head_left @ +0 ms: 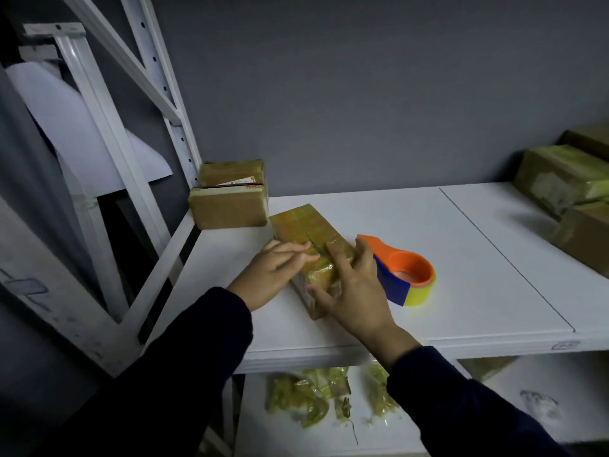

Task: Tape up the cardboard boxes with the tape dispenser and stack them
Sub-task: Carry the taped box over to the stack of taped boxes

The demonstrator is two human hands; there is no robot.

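taped cardboard box (306, 232): likely light, stiff, slick; best gripped by long sides. left hand (273, 275), right hand (356, 288) pressing flat, fingers uncurled.

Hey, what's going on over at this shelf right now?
A person's left hand and right hand press on a small cardboard box wrapped in tape on the white shelf, apparently smoothing it down. The orange tape dispenser lies just right of it, unheld. Two taped boxes sit stacked at the back left.

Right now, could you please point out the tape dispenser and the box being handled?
tape dispenser (413, 257), head view, on its orange ring.
box (306, 225), head view, on its taped top face.
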